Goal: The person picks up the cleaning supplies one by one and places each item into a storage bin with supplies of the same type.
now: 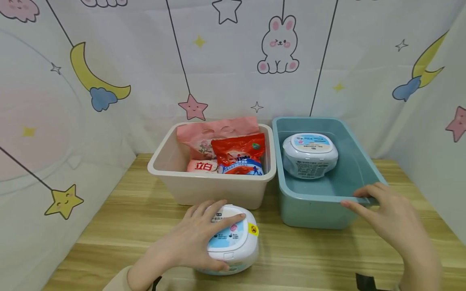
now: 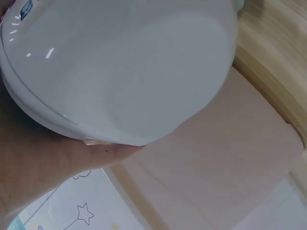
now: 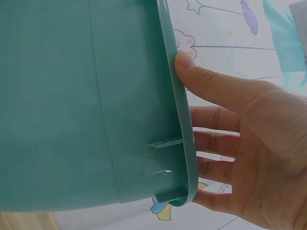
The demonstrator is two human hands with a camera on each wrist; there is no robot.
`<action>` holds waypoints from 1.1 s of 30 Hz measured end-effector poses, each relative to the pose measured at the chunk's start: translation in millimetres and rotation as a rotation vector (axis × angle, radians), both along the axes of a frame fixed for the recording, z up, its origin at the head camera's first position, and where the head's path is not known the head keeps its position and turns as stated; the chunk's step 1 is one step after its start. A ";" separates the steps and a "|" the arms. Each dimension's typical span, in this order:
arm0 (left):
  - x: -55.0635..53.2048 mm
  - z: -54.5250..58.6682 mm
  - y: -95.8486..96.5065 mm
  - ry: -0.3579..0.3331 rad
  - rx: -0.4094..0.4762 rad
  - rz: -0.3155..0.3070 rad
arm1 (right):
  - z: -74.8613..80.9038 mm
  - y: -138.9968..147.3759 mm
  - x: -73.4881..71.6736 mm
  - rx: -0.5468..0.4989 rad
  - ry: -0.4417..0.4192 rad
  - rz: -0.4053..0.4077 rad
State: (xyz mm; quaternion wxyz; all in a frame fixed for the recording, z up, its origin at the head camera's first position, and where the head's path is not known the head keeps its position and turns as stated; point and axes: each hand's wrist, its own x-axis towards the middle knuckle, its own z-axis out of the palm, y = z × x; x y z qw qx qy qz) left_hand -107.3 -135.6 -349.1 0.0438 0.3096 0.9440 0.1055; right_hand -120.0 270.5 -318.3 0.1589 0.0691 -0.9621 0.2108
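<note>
My left hand [image 1: 198, 236] grips a white lidded tub [image 1: 238, 252] from its left side, fingers over the blue-and-white lid and thumb low on the near side. In the left wrist view the smooth white side of the tub [image 2: 144, 72] fills the upper part. A teal bin [image 1: 313, 212] stands to the right, and my right hand [image 1: 397, 218] pinches its near right rim corner. The right wrist view has the thumb [image 3: 211, 84] on the near face of the rim and the fingers behind it. A second white tub [image 1: 309, 157] sits inside that bin.
Left of the teal bin, a beige bin [image 1: 214, 190] holds a red bag [image 1: 240, 153] and a pink bag [image 1: 218, 131]. Both bins stand on the wood-grain table [image 1: 120, 226]. Behind hangs a white cloth [image 1: 233, 72] with cartoon prints.
</note>
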 end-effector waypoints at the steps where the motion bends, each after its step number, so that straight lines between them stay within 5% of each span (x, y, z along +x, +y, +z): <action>1: 0.0 -0.1 0.0 0.001 -0.001 0.000 | 0.1 -0.2 0.1 0.002 0.000 -0.001; 19: -1.2 -4.6 -0.4 0.019 -0.015 -0.016 | -0.8 -0.3 0.0 -0.005 0.001 0.015; 28: -3.9 -9.0 -1.0 0.108 -0.006 -0.039 | -0.5 -0.5 -0.6 -0.002 0.004 0.012; 33: -4.8 -9.0 -1.6 0.080 0.003 -0.038 | -1.2 -0.5 -0.8 0.008 -0.002 0.010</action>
